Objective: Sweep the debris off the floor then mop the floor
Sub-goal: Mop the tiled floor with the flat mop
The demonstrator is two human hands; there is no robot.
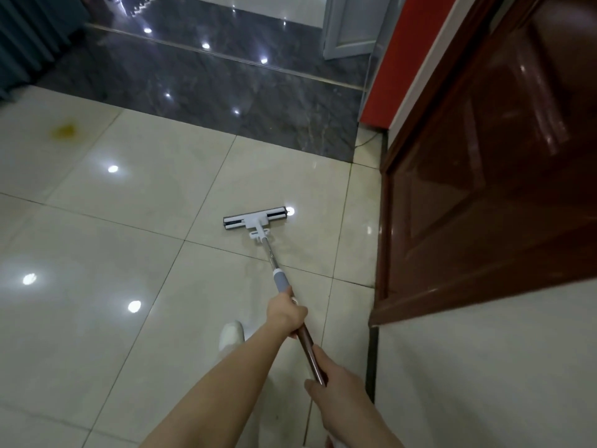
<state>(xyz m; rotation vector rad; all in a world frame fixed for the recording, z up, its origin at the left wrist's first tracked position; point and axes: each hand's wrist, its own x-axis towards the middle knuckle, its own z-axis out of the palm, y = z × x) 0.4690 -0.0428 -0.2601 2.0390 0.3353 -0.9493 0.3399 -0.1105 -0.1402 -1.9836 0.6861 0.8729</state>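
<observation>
We judge sweeping done and mopping underway: our left hand (286, 313) and right hand (336, 383) wrap fingers around the mop (255, 218), its head on the cream floor (129, 221); a yellow stain (64, 130) remains

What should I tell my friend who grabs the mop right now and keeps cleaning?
Left hand: closed around the mop's pole just below the grey grip, further down the handle.
Right hand: closed around the glossy brown upper part of the pole, nearer the body.
The white flat-headed mop with a dark pad rests on the cream glossy floor tiles, near the brown wooden door.
Done: no loose debris shows on the floor, so sweeping looks finished; mopping is under way.
Left: the yellow stain on the far left tile is not yet wiped; the dark marble strip beyond may need mopping too.
</observation>
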